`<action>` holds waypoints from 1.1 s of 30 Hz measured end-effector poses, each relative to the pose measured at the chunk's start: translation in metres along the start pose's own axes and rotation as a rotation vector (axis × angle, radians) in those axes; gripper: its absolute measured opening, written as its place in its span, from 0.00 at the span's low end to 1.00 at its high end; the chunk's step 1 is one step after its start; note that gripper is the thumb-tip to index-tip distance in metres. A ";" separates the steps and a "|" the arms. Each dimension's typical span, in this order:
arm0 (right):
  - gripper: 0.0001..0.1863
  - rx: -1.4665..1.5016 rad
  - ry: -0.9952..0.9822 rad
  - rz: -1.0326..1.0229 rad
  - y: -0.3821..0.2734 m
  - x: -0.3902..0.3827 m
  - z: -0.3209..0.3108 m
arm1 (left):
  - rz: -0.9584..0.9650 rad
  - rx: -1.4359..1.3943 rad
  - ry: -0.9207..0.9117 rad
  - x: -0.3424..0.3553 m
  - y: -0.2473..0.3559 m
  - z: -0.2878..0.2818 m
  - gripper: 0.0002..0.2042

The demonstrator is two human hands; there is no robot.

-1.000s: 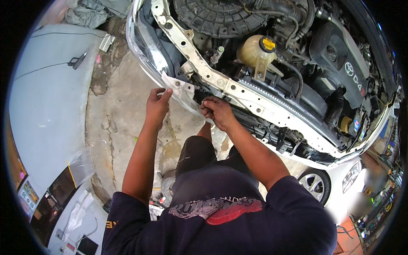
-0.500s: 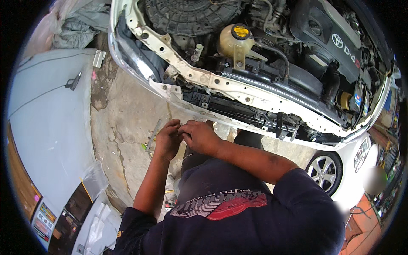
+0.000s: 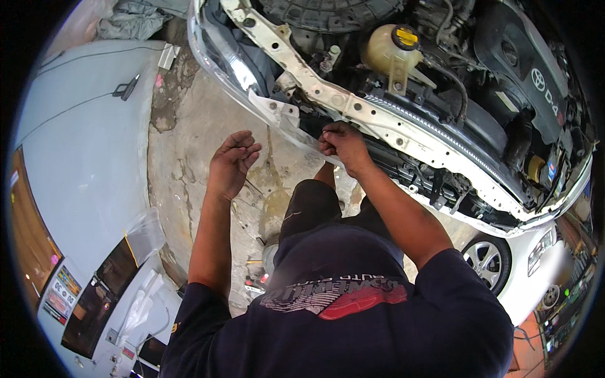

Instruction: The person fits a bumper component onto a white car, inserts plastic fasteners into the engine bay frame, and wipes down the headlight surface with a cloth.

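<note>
My left hand (image 3: 233, 162) is raised over the concrete floor, left of the car's front edge. Its fingers are loosely bent and a little apart, and I see nothing in them. Further right, my right hand (image 3: 345, 148) is at the front of the car, in front of the pale radiator support bar (image 3: 372, 114). Its fingers are pressed together in a pinch; whatever they may hold is too small to make out. Beneath the hand, the white bumper edge (image 3: 291, 133) curves past, partly covered by it.
The open engine bay holds a coolant tank (image 3: 386, 53) with a black cap and a black engine cover (image 3: 513, 60). A pale blue-grey car panel (image 3: 94, 151) stands at the left. A second white car's wheel (image 3: 488, 264) shows at the right. Small items lie on the concrete floor (image 3: 189, 126).
My hands, together before, have parted. The right moved up and right to the car's front; the left moved slightly up and left, its fingers loosening. The view has shifted, with the car further right.
</note>
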State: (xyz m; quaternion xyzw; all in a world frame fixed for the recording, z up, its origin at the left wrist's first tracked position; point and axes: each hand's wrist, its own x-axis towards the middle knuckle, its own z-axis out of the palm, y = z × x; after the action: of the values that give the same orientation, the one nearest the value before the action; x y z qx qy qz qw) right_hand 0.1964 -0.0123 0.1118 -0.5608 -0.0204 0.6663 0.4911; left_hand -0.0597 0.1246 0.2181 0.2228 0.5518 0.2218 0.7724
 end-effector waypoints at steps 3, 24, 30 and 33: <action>0.11 -0.052 0.004 0.030 -0.003 0.002 0.005 | 0.013 0.040 0.017 -0.012 0.003 0.018 0.21; 0.12 0.497 -0.482 0.165 0.018 0.134 0.051 | -0.068 1.114 0.087 0.099 0.025 0.036 0.32; 0.15 0.455 -0.485 0.142 0.022 0.132 0.051 | -0.266 1.421 -0.026 0.109 0.052 0.052 0.33; 0.16 0.425 -0.508 0.174 0.022 0.128 0.053 | -0.291 1.422 -0.058 0.107 0.054 0.051 0.34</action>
State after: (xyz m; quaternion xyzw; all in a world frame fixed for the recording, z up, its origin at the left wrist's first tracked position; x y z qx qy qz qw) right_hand 0.1561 0.0905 0.0260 -0.2618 0.0452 0.8133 0.5177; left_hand 0.0148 0.2261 0.1837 0.6011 0.5659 -0.3016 0.4770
